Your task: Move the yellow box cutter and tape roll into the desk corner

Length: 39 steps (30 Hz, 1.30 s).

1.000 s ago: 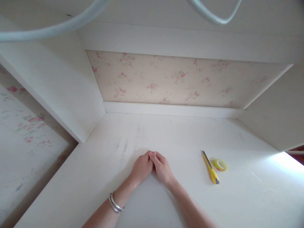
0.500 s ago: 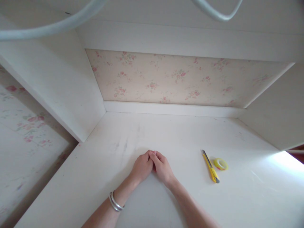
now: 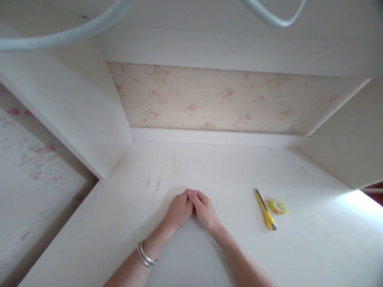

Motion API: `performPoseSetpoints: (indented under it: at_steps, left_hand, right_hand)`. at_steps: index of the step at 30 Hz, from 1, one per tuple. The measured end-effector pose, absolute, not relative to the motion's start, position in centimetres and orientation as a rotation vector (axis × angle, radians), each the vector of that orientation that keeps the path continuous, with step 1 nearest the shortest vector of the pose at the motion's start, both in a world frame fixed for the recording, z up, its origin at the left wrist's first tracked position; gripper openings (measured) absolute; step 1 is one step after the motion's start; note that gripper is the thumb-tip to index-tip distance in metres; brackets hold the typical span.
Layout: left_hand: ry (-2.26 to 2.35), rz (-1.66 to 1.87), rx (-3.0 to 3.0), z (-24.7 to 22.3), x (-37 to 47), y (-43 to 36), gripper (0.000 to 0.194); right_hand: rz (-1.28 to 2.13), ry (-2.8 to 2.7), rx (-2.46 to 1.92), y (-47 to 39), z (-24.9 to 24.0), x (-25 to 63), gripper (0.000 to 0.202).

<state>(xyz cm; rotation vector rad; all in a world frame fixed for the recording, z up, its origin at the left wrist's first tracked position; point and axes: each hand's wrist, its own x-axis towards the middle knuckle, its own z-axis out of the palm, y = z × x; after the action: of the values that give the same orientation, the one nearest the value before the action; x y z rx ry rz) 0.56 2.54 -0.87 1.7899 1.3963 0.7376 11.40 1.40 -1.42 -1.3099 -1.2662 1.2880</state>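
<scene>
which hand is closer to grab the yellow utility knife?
Probably the right hand. The utility knife and the tape roll lie on its side of the desk. The left hand would have to cross over it. Both rest together, empty.

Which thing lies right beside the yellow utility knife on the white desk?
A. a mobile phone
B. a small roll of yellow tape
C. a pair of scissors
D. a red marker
B: a small roll of yellow tape lies flat on the white desk just to the right of the yellow utility knife, while the left hand and right hand rest together well away from both.
</scene>
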Motion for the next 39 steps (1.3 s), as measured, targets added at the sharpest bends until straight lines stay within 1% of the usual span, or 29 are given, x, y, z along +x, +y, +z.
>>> performPoseSetpoints:
  at_steps: [19,31,39]
  left_hand:
    - [1.412,0.728,1.782,-0.52,0.66,2.48,0.036]
    - [1.409,0.714,1.791,-0.71,0.58,2.49,0.038]
    - [1.418,0.722,1.797,-0.61,0.65,2.57,0.035]
  right_hand:
    - [1.306,-1.238,-1.325,1.37,-1.46,11.23,0.04]
    - [1.318,-1.238,-1.318,1.33,-1.27,11.33,0.042]
    - [1.299,-1.262,-1.325,1.31,-1.06,11.4,0.042]
